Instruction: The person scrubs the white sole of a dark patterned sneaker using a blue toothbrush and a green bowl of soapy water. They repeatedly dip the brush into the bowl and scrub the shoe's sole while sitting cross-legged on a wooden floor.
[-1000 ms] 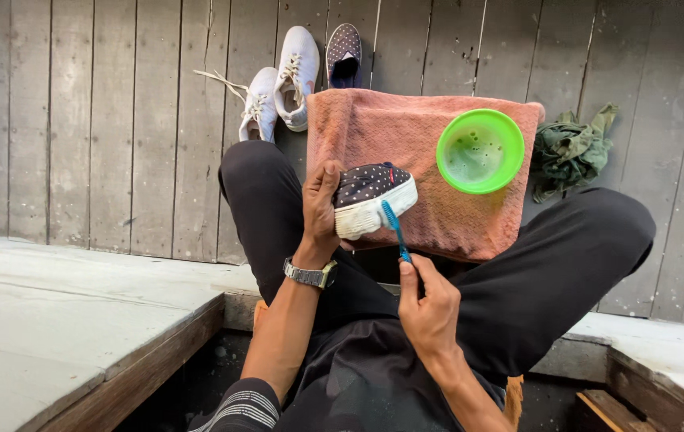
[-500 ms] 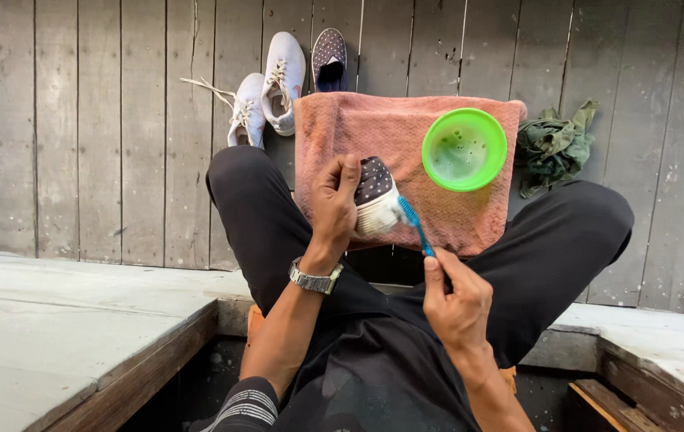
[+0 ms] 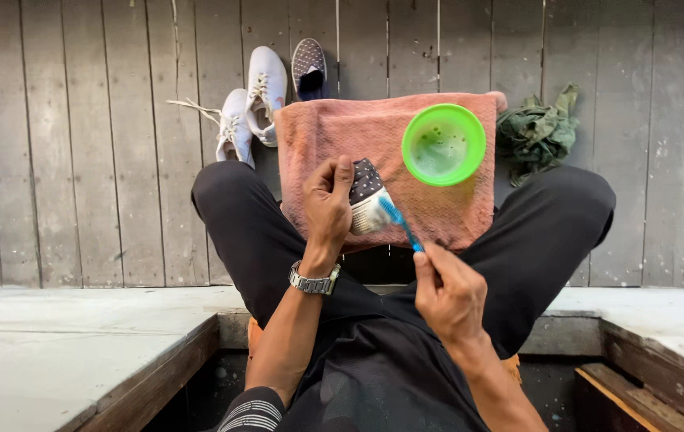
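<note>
The left hand [image 3: 327,204] was wrapped around a small dark dotted shoe [image 3: 367,196], fingers over the upper and thumb along the near side, holding it tipped so that its white sole edge faced toward the right hand [image 3: 447,290]. That hand pinched the blue handle of a toothbrush [image 3: 399,224] between thumb and fingertips, closed firmly on it. The brush ran on a slant, up and to the left from the right hand, and its bristled head met the white rubber at the shoe's lower end; so the shoe lay up and leftward of the right-hand grip, along the line of the handle, while the left hand was directly on it. The shoe's long axis ran roughly away from the person, toe uppermost. Beneath both lay a pink towel [image 3: 454,216] spread on the wooden floor between the person's knees, with a green bowl [image 3: 443,145] sitting on its far right part, apart from the shoe. Beyond the towel's far left corner rested a pair of white sneakers [image 3: 252,108] and another dark shoe [image 3: 308,68], and a crumpled green cloth [image 3: 538,132] lay just right of the towel.
</note>
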